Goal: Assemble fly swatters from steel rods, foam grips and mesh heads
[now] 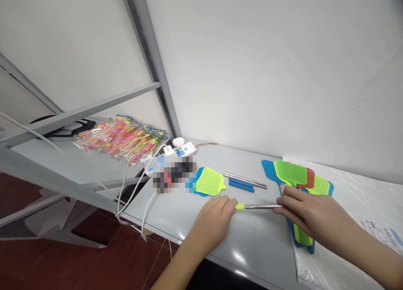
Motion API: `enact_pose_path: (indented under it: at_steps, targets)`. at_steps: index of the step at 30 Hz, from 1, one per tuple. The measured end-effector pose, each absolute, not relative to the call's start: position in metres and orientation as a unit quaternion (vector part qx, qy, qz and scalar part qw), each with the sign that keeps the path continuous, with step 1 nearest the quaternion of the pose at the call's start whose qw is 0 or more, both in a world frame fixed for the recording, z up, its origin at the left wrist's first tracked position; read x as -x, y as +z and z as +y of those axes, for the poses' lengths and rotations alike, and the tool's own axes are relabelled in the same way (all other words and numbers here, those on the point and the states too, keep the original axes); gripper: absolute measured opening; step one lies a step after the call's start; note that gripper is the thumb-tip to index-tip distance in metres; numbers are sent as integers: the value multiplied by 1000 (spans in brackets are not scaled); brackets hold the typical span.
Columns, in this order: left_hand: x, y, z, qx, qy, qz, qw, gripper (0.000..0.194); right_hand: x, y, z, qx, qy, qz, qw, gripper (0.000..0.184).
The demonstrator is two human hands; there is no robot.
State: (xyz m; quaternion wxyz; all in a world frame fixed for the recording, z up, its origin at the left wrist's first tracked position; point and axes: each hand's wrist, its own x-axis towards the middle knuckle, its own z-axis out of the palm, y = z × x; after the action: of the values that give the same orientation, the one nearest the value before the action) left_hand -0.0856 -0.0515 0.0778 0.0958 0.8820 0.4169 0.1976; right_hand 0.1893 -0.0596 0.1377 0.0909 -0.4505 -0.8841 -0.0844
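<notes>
My left hand (215, 216) is closed around a yellow-green handle grip (240, 206), most of it hidden in my fist. From the grip a thin metal rod (262, 206) runs level to my right hand (310, 208), whose fingers pinch its other end. Beyond the rod lie two blue handle grips (241, 185) and some bare metal rods (245, 180), side by side on the table. A yellow-green fly swatter head (209, 181) overlaps a blue one left of them. Several fly swatters with green, red, yellow and blue heads (292, 173) are piled under and beyond my right hand.
The grey table (252, 248) meets a white wall. White plastic packaging (327, 260) covers its right side. Power strips (187, 149) with white cables (145, 172) sit left of the swatters, beside a pixelated patch. Bagged colourful items (126, 136) lie behind a grey metal frame (94, 107).
</notes>
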Motion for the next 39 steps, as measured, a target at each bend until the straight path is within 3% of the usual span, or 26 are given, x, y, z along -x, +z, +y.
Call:
enact_pose_path:
  at_steps: [6,10,14,22,27,31,39]
  targets:
    - [109,77,-59,-870,197,433,132,21,-160,147,-62,405,-182,-891,101,33]
    - [128,76,-64,-865,208,438,124,22,-142,151,-63,376,-180,-905,82,25]
    - [152,75,-70,-865,231,432,108,23,-121,157,-59,364,-187,-909,75,30]
    - [175,80,-80,-873,256,413,40,23,-59,148,-67,376,-136,-914,68,36]
    - [177,77,-79,-873,263,406,57,21,-26,138,-76,395,-126,-909,40,33]
    - [188,79,-76,-877,241,406,94,20,-29,136,-77,402,-55,-913,31,15]
    - [170,90,-77,-896,160,409,61,19,-47,122,-68,374,37,-924,75,20]
